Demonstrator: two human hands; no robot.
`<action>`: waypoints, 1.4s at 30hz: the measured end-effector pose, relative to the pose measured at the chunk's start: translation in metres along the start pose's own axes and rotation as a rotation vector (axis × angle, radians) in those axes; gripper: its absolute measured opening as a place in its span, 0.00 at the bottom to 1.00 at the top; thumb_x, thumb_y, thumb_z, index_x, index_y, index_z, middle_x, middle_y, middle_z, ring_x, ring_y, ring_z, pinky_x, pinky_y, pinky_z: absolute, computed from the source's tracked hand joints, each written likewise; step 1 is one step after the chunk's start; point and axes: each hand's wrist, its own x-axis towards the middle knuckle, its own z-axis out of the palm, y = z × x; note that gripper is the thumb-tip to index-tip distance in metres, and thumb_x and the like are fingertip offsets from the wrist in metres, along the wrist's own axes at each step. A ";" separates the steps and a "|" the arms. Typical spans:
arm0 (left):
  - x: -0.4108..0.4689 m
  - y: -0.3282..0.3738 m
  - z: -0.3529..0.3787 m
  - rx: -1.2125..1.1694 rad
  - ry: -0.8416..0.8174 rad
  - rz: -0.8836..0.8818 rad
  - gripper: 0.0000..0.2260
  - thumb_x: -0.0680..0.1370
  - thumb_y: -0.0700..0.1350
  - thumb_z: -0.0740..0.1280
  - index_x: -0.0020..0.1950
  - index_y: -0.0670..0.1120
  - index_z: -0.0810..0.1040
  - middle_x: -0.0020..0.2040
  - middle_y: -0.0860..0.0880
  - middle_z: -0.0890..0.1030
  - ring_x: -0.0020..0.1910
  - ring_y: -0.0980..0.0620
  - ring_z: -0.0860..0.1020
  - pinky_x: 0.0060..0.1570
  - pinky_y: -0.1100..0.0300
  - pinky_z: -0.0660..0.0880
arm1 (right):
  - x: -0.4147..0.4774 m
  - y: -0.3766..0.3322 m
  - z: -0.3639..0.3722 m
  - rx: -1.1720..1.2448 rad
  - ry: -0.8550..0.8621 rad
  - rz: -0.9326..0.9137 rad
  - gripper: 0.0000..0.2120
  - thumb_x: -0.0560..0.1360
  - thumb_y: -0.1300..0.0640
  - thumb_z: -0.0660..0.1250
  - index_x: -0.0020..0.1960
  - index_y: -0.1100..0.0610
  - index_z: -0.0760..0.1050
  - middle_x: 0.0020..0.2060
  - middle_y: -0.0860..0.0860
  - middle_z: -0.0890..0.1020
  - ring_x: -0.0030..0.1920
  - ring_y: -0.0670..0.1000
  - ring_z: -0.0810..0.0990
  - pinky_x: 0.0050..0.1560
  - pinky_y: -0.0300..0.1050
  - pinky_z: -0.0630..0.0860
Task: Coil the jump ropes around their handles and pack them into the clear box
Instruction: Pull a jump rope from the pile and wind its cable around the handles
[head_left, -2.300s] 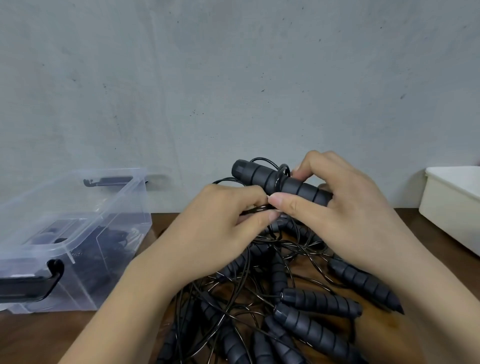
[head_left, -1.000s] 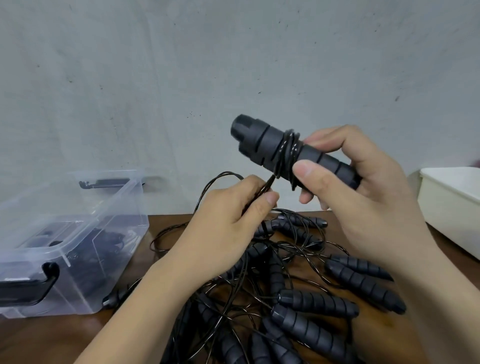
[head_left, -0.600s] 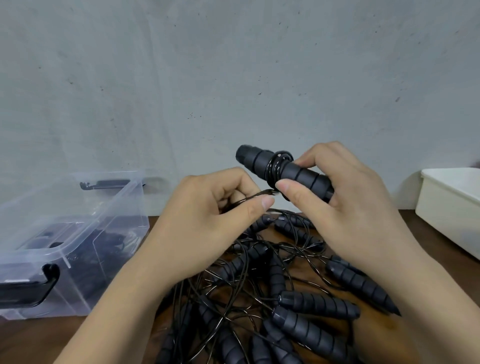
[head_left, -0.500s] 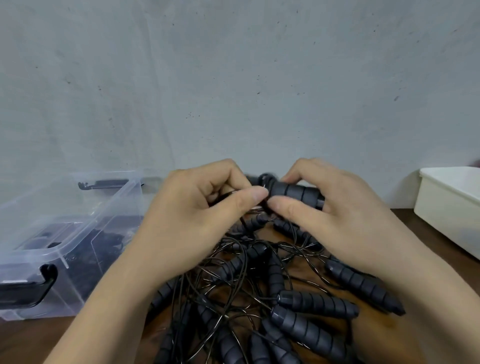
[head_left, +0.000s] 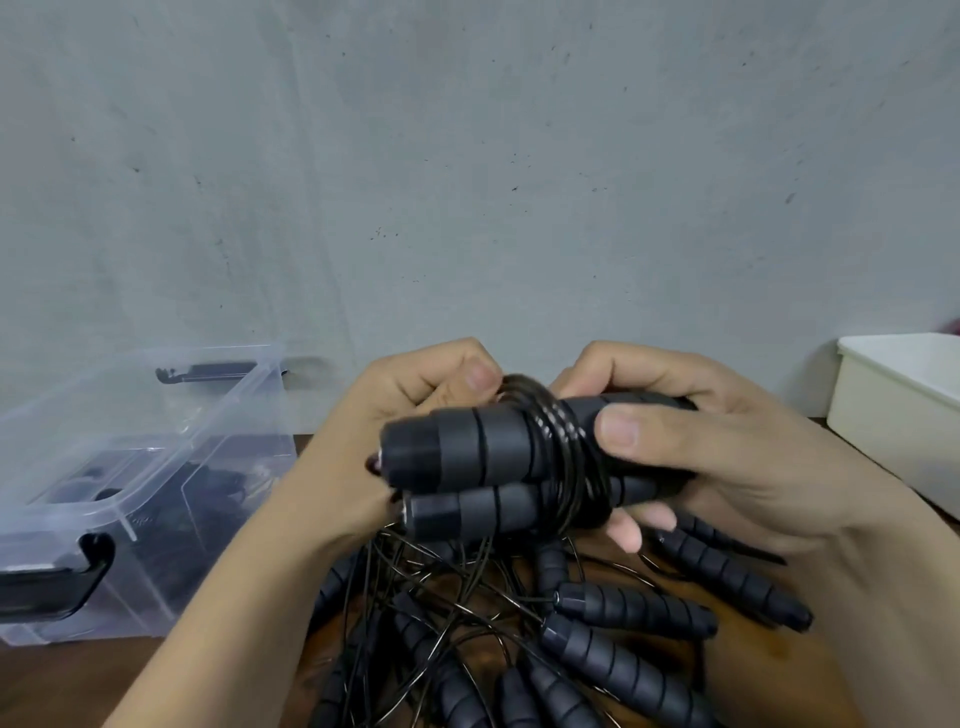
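Observation:
My right hand (head_left: 727, 467) grips a pair of black ribbed jump-rope handles (head_left: 467, 467) held side by side, pointing left toward the camera. Thin black cord (head_left: 563, 447) is coiled several times around their middle. My left hand (head_left: 395, 447) sits behind the handles with fingers curled, pinching the cord at the top of the coil. Below lies a tangled pile of more black handles and cords (head_left: 597, 639) on the brown table. The clear box (head_left: 130, 467) stands at the left with dark ropes inside.
A white plastic bin (head_left: 904, 415) stands at the right edge of the table. A grey wall rises close behind. The clear box has black latch handles (head_left: 57, 587) at its near and far ends.
The handle pair came down from a raised position and swung closer to the camera. More cord turns now sit around the middle. My left hand keeps guiding the cord around.

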 end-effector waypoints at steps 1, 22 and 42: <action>-0.001 -0.007 0.000 0.083 0.049 -0.018 0.12 0.84 0.50 0.68 0.41 0.56 0.81 0.36 0.60 0.79 0.33 0.64 0.75 0.37 0.69 0.72 | 0.001 0.001 0.000 0.039 0.021 -0.031 0.23 0.78 0.46 0.76 0.55 0.66 0.77 0.36 0.65 0.81 0.30 0.54 0.79 0.27 0.42 0.69; 0.011 -0.009 0.028 0.541 0.044 -0.158 0.13 0.86 0.57 0.63 0.46 0.52 0.76 0.36 0.49 0.83 0.32 0.58 0.77 0.33 0.63 0.70 | 0.012 0.010 0.006 -0.591 0.753 -0.334 0.04 0.82 0.51 0.73 0.54 0.43 0.78 0.46 0.49 0.85 0.41 0.53 0.86 0.41 0.42 0.78; 0.002 0.006 0.006 0.271 -0.107 -0.040 0.21 0.70 0.56 0.82 0.33 0.45 0.75 0.29 0.51 0.72 0.30 0.55 0.67 0.32 0.64 0.64 | -0.002 -0.003 -0.015 -0.260 -0.026 0.390 0.13 0.78 0.48 0.76 0.53 0.58 0.82 0.35 0.63 0.76 0.26 0.51 0.71 0.28 0.44 0.55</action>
